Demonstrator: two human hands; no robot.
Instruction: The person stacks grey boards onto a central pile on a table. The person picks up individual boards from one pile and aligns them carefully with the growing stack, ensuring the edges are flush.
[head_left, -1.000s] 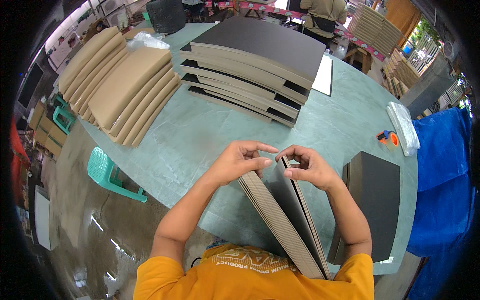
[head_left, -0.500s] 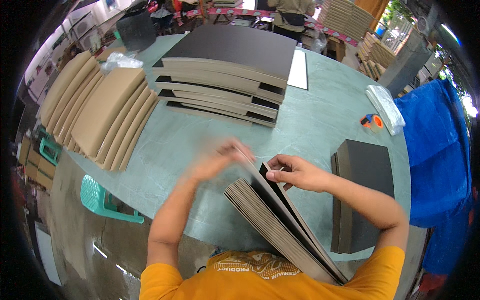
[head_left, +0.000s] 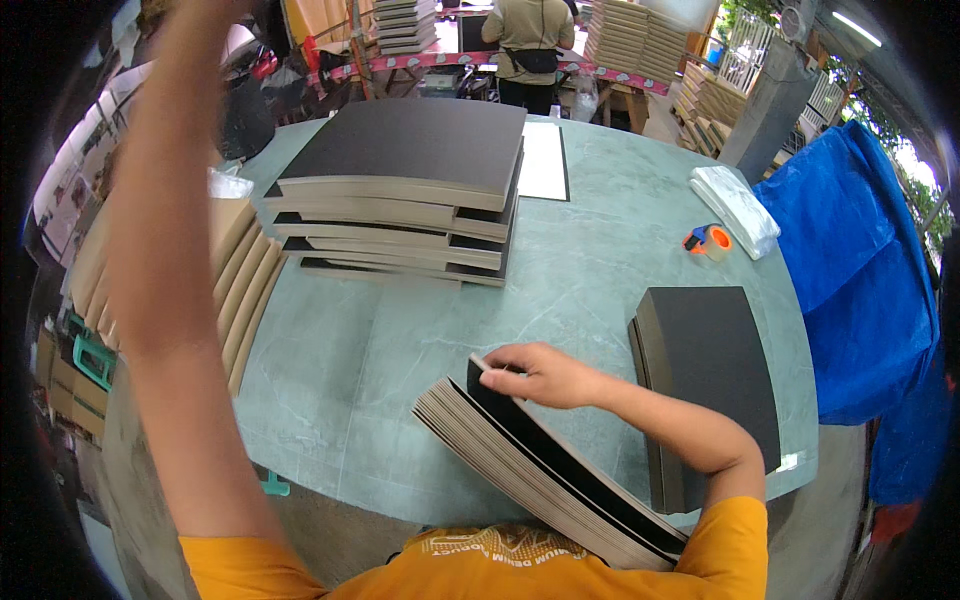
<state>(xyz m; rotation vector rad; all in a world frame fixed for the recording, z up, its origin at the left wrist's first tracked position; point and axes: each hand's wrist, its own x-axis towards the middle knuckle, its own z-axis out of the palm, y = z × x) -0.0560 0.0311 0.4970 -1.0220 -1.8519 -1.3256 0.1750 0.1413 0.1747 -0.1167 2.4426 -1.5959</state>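
Observation:
A leaning stack of grey-edged, black-faced boards (head_left: 500, 472) stands on edge against my body at the front of the table. My right hand (head_left: 540, 375) pinches the top corner of the outermost black board (head_left: 545, 445), thumb on its near side, holding it a little apart from the others. My left forearm (head_left: 165, 270) is raised high at the left, blurred by motion, and its hand lies beyond the upper edge. To the right lies a lower stack of dark boards (head_left: 710, 360).
On the green table (head_left: 600, 250) sit a tall stack of black boards (head_left: 410, 150), brown-wrapped bundles (head_left: 240, 270), a white sheet (head_left: 543, 165), an orange-and-blue tape dispenser (head_left: 712, 242) and folded clear plastic (head_left: 735, 210). Blue tarp (head_left: 840, 280) hangs at right. A person (head_left: 532, 40) stands beyond.
My left hand has left the boards and swung up and left out of view. The board beside it is no longer lifted. My right hand keeps its pinch. The whole view has shifted.

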